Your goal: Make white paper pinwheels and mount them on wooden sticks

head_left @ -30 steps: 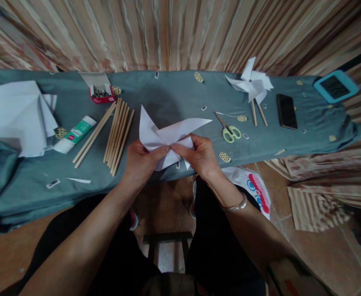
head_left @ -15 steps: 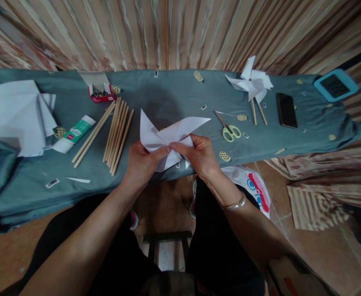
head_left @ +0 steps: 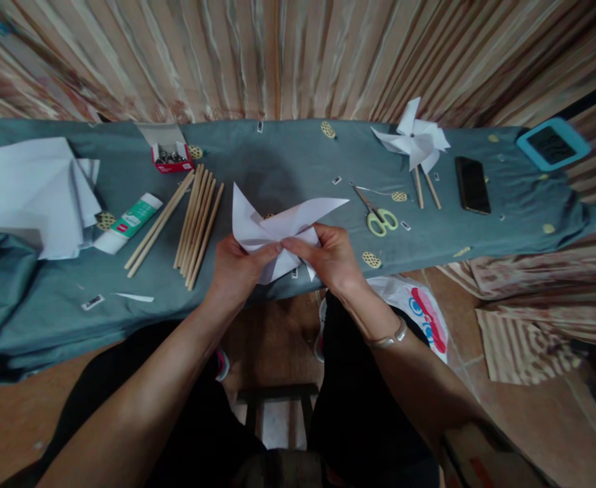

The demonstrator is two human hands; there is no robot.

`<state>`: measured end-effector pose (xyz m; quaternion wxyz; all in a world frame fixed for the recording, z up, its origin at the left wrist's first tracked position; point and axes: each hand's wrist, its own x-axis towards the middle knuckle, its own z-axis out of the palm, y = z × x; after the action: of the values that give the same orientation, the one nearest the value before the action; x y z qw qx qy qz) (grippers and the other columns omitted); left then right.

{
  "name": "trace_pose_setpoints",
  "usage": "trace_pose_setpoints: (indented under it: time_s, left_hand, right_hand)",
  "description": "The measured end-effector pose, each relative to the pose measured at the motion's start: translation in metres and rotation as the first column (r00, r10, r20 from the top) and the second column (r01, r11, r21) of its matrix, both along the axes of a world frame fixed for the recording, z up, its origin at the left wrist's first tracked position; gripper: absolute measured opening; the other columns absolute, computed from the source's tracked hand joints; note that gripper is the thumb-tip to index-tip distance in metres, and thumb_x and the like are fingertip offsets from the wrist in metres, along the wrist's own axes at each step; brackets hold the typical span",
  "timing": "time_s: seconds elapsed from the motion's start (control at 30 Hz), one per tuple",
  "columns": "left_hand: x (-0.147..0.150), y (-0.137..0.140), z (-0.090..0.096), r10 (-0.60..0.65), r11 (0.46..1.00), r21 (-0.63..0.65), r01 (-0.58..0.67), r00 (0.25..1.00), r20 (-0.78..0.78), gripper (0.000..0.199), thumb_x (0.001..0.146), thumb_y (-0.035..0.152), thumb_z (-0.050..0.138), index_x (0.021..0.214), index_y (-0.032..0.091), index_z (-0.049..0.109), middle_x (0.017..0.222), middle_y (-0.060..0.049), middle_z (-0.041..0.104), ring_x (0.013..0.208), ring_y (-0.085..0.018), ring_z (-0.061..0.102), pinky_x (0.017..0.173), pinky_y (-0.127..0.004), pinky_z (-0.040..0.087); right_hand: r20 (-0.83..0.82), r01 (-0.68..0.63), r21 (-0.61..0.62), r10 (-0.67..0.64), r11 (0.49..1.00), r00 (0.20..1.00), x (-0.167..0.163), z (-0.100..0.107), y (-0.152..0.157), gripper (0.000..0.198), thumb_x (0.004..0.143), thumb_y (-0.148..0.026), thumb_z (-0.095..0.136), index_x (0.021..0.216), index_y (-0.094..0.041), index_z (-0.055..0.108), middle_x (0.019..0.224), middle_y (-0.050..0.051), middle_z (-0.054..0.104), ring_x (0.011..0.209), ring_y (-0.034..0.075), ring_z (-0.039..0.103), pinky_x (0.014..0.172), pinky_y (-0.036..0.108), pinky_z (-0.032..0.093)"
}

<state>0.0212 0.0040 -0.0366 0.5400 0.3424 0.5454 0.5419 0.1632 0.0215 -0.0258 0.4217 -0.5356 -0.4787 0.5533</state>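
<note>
Head view: hands (head_left: 236, 266) (head_left: 337, 261) on paper (head_left: 290, 218), metal bits (head_left: 167, 157) in red box (head_left: 174, 167)

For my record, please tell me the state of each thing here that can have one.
Folded paper: pinched near centre
Left hand: holding folded paper
Right hand: holding folded paper
Red box: open, metal pieces inside
Glue tube: lying down
Sticks: loose, unattached
Scissors: lying, blades seemingly closed
Pinwheels: assembled, lying
Phone: screen dark
Clock: unreadable digits showing
Paper sheets: loosely stacked

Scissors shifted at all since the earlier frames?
No. The scissors keep the same place and angle beside the yellow pineapple print on the cloth.
</note>
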Motion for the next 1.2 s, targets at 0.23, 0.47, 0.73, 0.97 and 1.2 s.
trace_pose_setpoints:
  time_s: [0.23,0.47,0.73,0.97,1.2]
  left_hand:
    - [-0.004,0.0,0.001,0.006,1.0,-0.013,-0.006,0.998,0.06,0.033,0.054,0.03,0.084,0.082,0.015,0.076,0.083,-0.005,0.077,0.076,-0.022,0.07,0.076,-0.033,0.055]
    - [-0.015,0.001,0.006,0.076,0.997,-0.024,-0.074,0.991,0.113,0.025,0.051,0.024,0.083,0.073,0.015,0.074,0.073,-0.002,0.075,0.065,-0.017,0.066,0.066,-0.028,0.052]
    - [-0.034,0.002,0.013,0.124,0.991,0.02,-0.129,0.978,0.166,0.025,0.051,0.023,0.084,0.073,0.015,0.074,0.071,-0.002,0.074,0.063,-0.016,0.065,0.066,-0.027,0.051]
    - [-0.046,0.0,0.018,0.181,0.983,-0.031,-0.179,0.965,0.188,0.028,0.05,0.026,0.085,0.072,0.013,0.074,0.072,-0.004,0.074,0.064,-0.016,0.065,0.067,-0.029,0.051]
    - [-0.078,0.007,0.028,0.32,0.944,-0.001,-0.33,0.916,0.241,0.035,0.046,0.023,0.087,0.077,0.013,0.074,0.073,-0.004,0.075,0.063,-0.016,0.067,0.068,-0.028,0.054]
  right_hand:
    - [0.0,-0.057,0.054,0.057,0.997,0.998,0.001,0.01,0.0,0.031,0.062,-0.045,0.082,0.072,-0.018,0.07,0.064,-0.002,0.064,0.056,0.01,0.05,0.051,0.023,0.039]
    - [-0.079,0.022,0.108,-0.013,0.994,0.997,0.006,0.006,0.006,0.029,0.072,-0.05,0.077,0.083,-0.023,0.077,0.078,0.0,0.075,0.066,0.014,0.062,0.063,0.026,0.048]
    - [-0.151,0.114,0.047,-0.106,0.992,0.983,-0.006,-0.007,0.016,0.038,0.074,-0.058,0.071,0.081,-0.022,0.078,0.083,0.003,0.078,0.073,0.017,0.067,0.071,0.03,0.051]
    - [-0.069,0.072,0.134,-0.064,0.988,0.996,-0.025,-0.016,0.027,0.024,0.064,-0.045,0.078,0.075,-0.023,0.077,0.078,0.0,0.077,0.068,0.016,0.065,0.067,0.028,0.05]
    - [0.055,0.061,0.207,-0.074,0.976,0.996,-0.033,-0.031,0.038,0.023,0.071,-0.042,0.071,0.082,-0.023,0.076,0.087,0.004,0.077,0.08,0.02,0.069,0.081,0.036,0.052]
